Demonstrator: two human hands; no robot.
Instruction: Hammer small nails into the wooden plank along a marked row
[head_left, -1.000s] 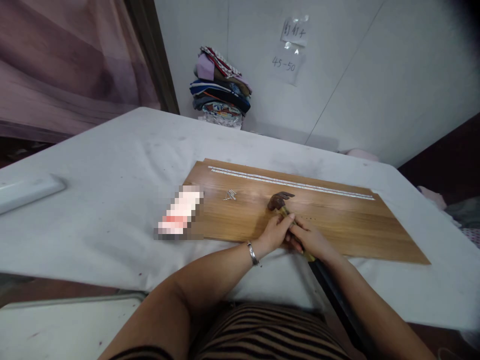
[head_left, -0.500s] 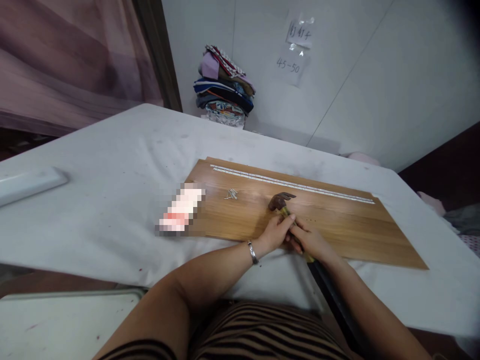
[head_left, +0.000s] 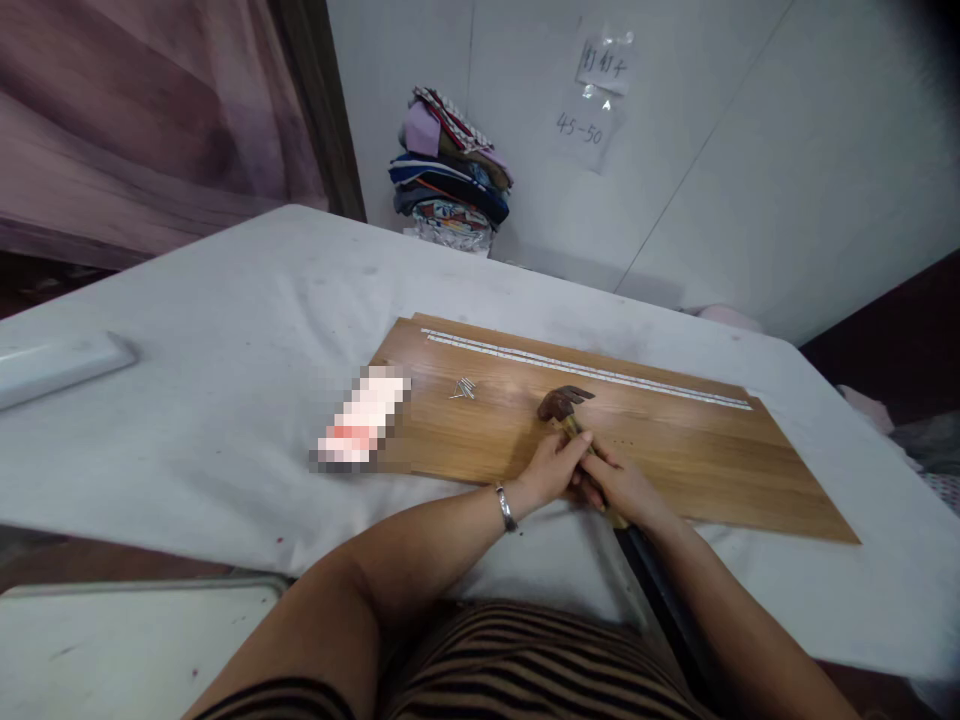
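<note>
A claw hammer (head_left: 559,402) with a rusty brown head and a yellow and black handle lies across the near edge of a wooden board (head_left: 720,455). My left hand (head_left: 553,465), with a silver bracelet at its wrist, is closed on the handle just below the head. Right beside it, my right hand (head_left: 615,482) is wrapped round the same handle a little lower. The two hands touch, and some fingers are hidden. On the board to the left of the hammer head lies a small heap of several nails (head_left: 466,387).
Two white ruler strips (head_left: 585,368) run along the board's far side. A pixelated, bright rectangular object (head_left: 364,420) covers its left end. White cloth (head_left: 225,370) covers the table. Behind it stand folded clothes (head_left: 450,175); handwritten papers (head_left: 589,130) hang on the wall.
Both hands stay on the hammer in nearly the same place. The whole view has shifted very slightly.
</note>
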